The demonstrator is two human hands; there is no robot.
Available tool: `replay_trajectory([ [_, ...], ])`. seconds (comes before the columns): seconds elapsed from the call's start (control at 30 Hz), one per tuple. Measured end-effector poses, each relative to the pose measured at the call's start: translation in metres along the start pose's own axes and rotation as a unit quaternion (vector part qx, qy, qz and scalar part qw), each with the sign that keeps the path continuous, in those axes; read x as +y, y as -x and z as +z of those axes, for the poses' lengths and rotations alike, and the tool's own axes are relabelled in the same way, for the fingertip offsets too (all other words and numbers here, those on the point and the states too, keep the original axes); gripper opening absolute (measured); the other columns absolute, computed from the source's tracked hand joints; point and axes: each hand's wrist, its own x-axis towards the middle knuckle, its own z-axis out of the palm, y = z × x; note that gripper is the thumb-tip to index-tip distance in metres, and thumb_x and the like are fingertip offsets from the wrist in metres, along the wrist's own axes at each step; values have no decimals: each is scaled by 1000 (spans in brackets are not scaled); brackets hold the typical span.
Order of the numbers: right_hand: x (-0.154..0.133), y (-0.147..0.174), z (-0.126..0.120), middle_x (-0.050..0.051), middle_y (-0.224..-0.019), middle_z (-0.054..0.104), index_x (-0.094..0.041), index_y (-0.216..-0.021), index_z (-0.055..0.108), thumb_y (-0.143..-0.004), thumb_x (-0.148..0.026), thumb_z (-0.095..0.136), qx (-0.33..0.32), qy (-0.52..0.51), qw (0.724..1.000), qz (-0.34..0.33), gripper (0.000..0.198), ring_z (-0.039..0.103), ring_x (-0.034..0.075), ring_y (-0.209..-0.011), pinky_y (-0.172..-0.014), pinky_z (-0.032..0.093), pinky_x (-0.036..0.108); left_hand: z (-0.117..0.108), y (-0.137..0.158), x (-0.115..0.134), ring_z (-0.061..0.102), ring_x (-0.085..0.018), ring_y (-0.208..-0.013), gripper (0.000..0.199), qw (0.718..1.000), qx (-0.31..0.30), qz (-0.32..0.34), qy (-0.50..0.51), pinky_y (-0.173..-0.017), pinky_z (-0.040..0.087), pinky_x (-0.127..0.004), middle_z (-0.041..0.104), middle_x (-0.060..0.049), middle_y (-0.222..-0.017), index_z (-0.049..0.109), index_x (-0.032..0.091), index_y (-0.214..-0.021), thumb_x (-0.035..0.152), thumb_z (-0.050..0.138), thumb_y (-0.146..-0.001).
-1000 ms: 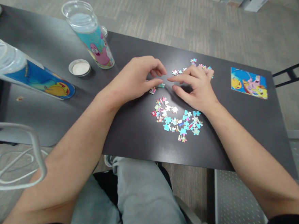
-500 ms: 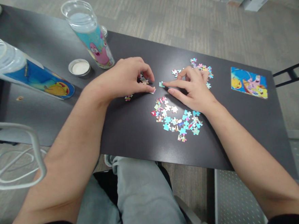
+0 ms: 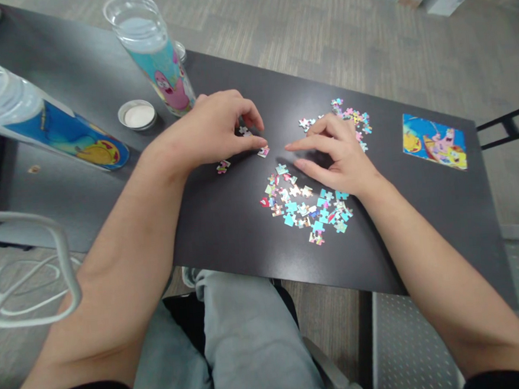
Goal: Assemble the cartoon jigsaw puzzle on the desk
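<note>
The surroundings are a room with a grey patterned carpet (image 3: 248, 29); over it stands a dark tabletop (image 3: 231, 232), which carries every item listed below.

Left hand (image 3: 223, 126): grip apart, thumb extended, fingers curled above it. The thumb tip is at a pink-and-white puzzle piece (image 3: 263, 152); contact cannot be confirmed. Pale puzzle pieces (image 3: 244, 131) lie under the curled fingers, partly hidden.

Right hand (image 3: 341, 153): grip apart, index finger and thumb pointing toward the left hand, nothing seen between them.

A small cluster of pieces (image 3: 222, 167) lies near the left wrist, on the wearer's side. The main loose group (image 3: 317, 213), largely turquoise, is spread between the forearms, with a red piece (image 3: 265, 202) at its left edge. A further multicoloured group (image 3: 356, 116) lies beyond the right hand, partly covered by it.

Outer right: a blue picture card (image 3: 434, 142) with yellow and pink cartoon figures, lying flat. Outer left: a turquoise-labelled container (image 3: 169, 85) and a blue-labelled container (image 3: 66, 137), both clear at the top, with a round lid (image 3: 137, 115) between them.
</note>
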Motion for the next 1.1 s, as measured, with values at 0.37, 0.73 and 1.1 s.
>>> replay_trajectory([
  [0.37, -6, -7, -2, 10, -139, 86, -48, -147, 97, -126, -49, 72, -63, 45, 992, 100, 33, 78, 42, -140, -131, 48, 69, 16, -1, 4, 75, -47, -144, 57, 1000, 10, 10, -19, -133, 51, -71, 88, -9, -138, 93, 40, -117, 85, 91, -82],
  [0.73, 15, 1, 12, 11, -120, 83, -34, -138, 100, -133, -57, 68, 53, -19, 998, -39, 39, 80, 39, -117, -116, 51, 66, -17, 11, 13, 74, -35, -122, 57, 997, 10, -76, -9, -120, 57, -54, 81, -14, -152, 92, 32, -133, 74, 75, -98],
  [1.1, 19, 1, 11, 11, -119, 84, -40, -141, 98, -133, -61, 68, 33, -22, 999, -22, 37, 81, 41, -117, -115, 51, 68, -16, 8, 3, 80, -34, -104, 49, 995, -37, -95, -6, -95, 59, -46, 87, -7, -106, 95, 34, -124, 69, 91, -89],
])
